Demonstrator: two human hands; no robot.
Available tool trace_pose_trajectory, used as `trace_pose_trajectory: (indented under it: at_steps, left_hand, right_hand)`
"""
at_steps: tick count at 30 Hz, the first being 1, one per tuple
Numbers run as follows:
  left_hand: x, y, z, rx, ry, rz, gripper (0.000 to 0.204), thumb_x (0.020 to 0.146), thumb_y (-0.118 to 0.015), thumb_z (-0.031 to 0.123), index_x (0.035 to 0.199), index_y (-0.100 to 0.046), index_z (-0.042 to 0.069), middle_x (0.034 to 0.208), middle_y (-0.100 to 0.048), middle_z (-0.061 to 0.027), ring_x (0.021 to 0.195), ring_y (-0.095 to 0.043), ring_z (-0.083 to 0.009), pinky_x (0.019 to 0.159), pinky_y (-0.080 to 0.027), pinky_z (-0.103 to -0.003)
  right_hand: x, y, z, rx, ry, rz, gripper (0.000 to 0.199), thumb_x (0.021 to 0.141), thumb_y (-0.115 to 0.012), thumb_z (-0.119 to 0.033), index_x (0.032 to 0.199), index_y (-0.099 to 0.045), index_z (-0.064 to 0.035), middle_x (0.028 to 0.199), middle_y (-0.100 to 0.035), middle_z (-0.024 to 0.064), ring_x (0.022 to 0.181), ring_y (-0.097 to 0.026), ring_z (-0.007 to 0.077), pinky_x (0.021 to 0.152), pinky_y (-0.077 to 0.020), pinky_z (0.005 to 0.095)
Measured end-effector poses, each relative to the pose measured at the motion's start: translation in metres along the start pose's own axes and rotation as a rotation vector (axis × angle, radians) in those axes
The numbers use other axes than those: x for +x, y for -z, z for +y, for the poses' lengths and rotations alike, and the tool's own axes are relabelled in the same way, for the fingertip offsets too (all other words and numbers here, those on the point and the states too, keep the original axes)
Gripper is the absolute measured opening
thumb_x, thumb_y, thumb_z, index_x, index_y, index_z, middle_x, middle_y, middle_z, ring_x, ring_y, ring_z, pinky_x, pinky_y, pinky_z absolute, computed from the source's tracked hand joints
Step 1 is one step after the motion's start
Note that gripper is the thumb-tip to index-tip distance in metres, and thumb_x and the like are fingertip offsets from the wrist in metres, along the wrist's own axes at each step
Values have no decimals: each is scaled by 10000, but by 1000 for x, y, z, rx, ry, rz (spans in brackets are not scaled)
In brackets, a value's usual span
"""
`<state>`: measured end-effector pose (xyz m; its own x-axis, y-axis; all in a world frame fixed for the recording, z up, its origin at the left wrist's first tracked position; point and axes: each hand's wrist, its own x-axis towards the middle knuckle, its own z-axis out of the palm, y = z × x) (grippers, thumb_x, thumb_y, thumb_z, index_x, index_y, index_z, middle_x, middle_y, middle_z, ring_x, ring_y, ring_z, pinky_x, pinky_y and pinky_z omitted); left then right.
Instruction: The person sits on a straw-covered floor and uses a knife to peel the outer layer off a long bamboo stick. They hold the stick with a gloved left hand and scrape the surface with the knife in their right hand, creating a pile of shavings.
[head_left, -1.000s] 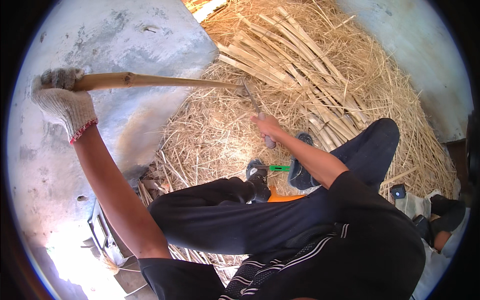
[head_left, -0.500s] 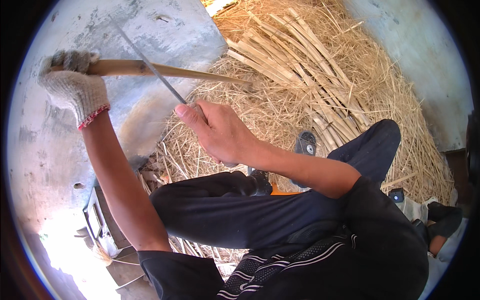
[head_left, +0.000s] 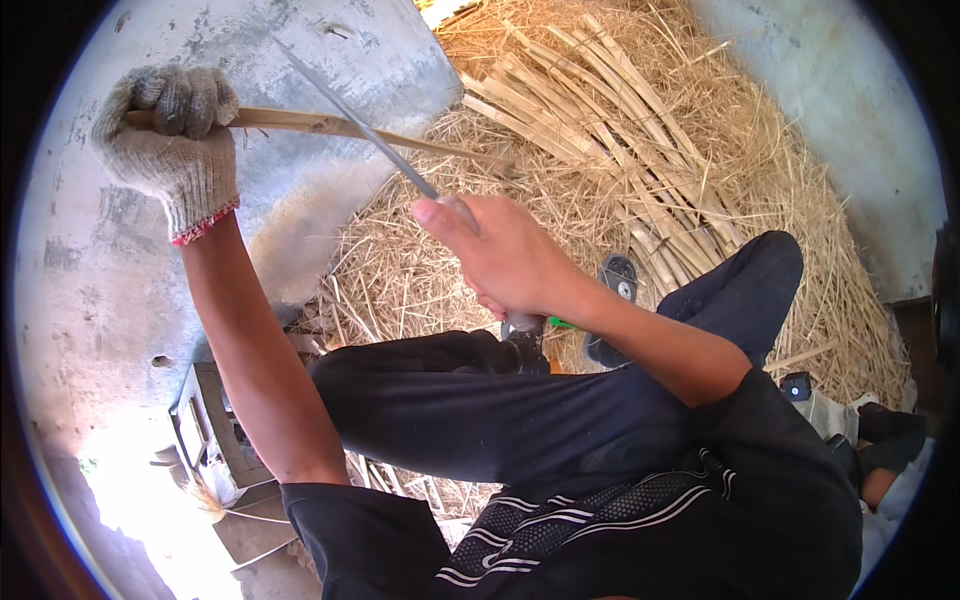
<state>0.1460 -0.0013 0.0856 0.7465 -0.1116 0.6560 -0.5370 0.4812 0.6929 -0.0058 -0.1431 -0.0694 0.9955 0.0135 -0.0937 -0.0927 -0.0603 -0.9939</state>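
— What does each grip have right now?

— My left hand [head_left: 172, 140], in a knitted work glove, is wrapped tight around one end of a long bamboo stick [head_left: 330, 127]. The stick runs level from that fist toward the right, out over the straw. My right hand [head_left: 505, 262], bare, is clamped on the handle of a long knife [head_left: 365, 130], thumb pressed up along the top.

— Where is the blade against the stick?

— It slants up and to the left from my right fist and crosses the stick near its middle. I cannot tell whether the edge is touching the wood or passing just in front of it.

— And around them?

— Below my hands, my legs in dark trousers [head_left: 520, 420] are folded. Beyond lies a heap of straw [head_left: 640, 200] with a bundle of split bamboo strips [head_left: 590, 120] on top, well apart from the stick. A grey concrete wall [head_left: 90, 290] stands to the left.
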Motion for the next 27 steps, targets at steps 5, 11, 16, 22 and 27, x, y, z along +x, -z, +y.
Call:
trace_pose_trajectory:
  at_steps: [5,11,16,22,27]
  left_hand:
    - [5,-1,-2,-144,62,-292,275,799,-501,230,563,-490,89,422,-283,-1,331,-240,-155,324,-268,-341]
    - [4,27,3,-175,55,-384,274,809,-502,250,605,-527,70,413,-315,2,322,-268,-152,326,-325,-340]
    - [-1,20,4,-219,103,-534,266,813,-489,275,696,-587,57,432,-366,-2,352,-319,-149,376,-342,-326]
    - [5,30,5,-240,112,-657,271,816,-492,283,734,-618,58,448,-404,-8,356,-348,-149,384,-340,-328]
    - [-4,6,1,-84,31,-343,238,779,-479,244,583,-520,116,434,-359,5,358,-319,-138,381,-322,-320]
  right_hand:
    - [10,-14,31,16,93,131,622,974,-458,-525,650,-485,4,526,-502,117,551,-586,236,582,-453,405]
    - [-6,-24,-6,34,-15,93,561,966,-514,-474,723,-571,29,580,-578,201,574,-627,335,582,-478,437]
    - [-1,-44,40,-99,238,340,524,975,-533,-445,739,-512,22,508,-504,127,517,-612,248,508,-454,394]
    - [-13,-19,-2,125,-94,10,524,982,-510,-430,762,-523,45,504,-538,153,426,-598,275,435,-472,390]
    - [-6,-38,21,261,110,115,519,993,-478,-460,702,-446,-32,437,-456,42,327,-493,138,326,-399,292]
